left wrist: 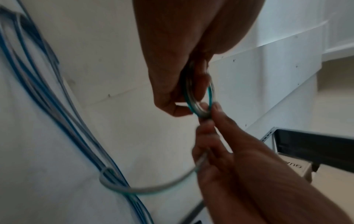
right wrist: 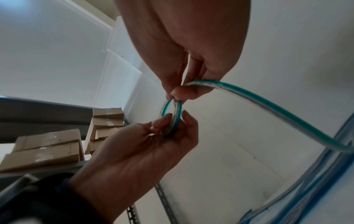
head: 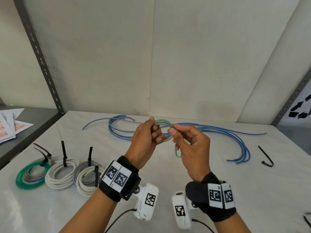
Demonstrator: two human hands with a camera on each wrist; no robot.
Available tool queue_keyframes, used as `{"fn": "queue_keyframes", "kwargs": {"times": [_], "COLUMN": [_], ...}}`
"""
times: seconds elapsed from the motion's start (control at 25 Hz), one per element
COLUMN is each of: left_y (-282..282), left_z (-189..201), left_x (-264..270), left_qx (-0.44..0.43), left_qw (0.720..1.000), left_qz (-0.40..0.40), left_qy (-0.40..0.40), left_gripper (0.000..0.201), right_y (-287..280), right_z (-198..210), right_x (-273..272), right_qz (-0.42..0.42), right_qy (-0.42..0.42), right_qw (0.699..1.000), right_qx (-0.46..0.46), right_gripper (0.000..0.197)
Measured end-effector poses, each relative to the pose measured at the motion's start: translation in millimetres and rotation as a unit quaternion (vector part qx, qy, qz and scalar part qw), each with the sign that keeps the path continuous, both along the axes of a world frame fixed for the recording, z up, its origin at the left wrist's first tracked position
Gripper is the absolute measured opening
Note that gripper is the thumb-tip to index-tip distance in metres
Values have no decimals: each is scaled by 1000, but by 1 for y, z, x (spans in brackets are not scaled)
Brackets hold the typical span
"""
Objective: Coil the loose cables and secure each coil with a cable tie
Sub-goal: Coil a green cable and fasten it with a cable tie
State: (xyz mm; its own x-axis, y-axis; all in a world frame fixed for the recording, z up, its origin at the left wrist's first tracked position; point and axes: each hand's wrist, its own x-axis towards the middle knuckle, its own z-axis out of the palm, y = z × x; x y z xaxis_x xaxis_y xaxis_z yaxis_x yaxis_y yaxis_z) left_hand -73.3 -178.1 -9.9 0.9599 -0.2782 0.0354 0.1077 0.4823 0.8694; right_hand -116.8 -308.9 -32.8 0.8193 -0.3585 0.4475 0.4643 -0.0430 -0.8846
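Observation:
My left hand [head: 154, 126] grips a small coil of clear, green-striped cable [head: 164, 130] above the table's middle, fingers through the loops and thumb on top. My right hand [head: 174, 129] pinches the same cable at the coil's right rim. The loose tail [head: 177, 153] hangs below that hand. In the left wrist view the coil [left wrist: 199, 97] sits between both hands, and the tail [left wrist: 153, 189] curves down to the table. The right wrist view shows the right hand [right wrist: 176, 95] pinching the tail [right wrist: 268, 109] where it joins the coil [right wrist: 172, 118].
Loose blue cables [head: 235, 137] sprawl across the back of the white table [head: 218, 174]. Three tied coils lie front left: green [head: 32, 174], white [head: 62, 174], grey-and-white [head: 87, 177]. A loose black cable tie [head: 266, 157] lies right. Papers [head: 10, 125] sit on the left shelf.

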Motion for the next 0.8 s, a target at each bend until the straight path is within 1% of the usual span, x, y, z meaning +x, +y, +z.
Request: {"fn": "queue_keyframes", "kwargs": {"times": [0.08,0.12,0.2,0.24,0.32,0.4,0.44,0.52,0.56,0.64,0.68,0.8], "left_y": [6,9,13,13,13,9,8,3,2,0,-1,-5], "left_z": [-2,-3,-5,-6,-9,-10,-9,-8,-8,-7,-7,-6], "left_x": [2,2,1,0,-2,-3,-2,1,1,1,1,-1], "left_qx": [113,174,279,309,322,284,243,136,89,23,1,-28], "left_qw": [992,981,950,938,931,942,955,984,992,998,999,999], "left_qz": [-34,-47,-63,-66,-51,-14,7,34,40,43,42,42], "left_qy": [-42,-71,-126,-140,-162,-180,-169,-107,-78,-41,-28,-10], "left_gripper": [48,51,52,51,52,55,54,48,46,46,46,46], "right_y": [-10,-13,-17,-18,-19,-20,-18,-11,-6,2,4,7], "right_z": [0,-1,-3,-3,-1,1,1,0,-1,-2,-3,-1], "right_x": [0,0,-1,-1,-2,-3,-2,0,1,2,2,-1], "right_qz": [-14,-8,16,28,39,32,24,9,8,17,18,11], "right_qy": [-4,-5,13,24,24,13,10,15,19,26,26,10], "right_qw": [997,992,977,971,969,978,985,995,997,999,999,999], "right_qx": [-70,-122,-213,-237,-242,-204,-171,-101,-70,-31,-29,-41], "right_gripper": [10,11,13,13,13,15,15,14,13,9,9,7]}}
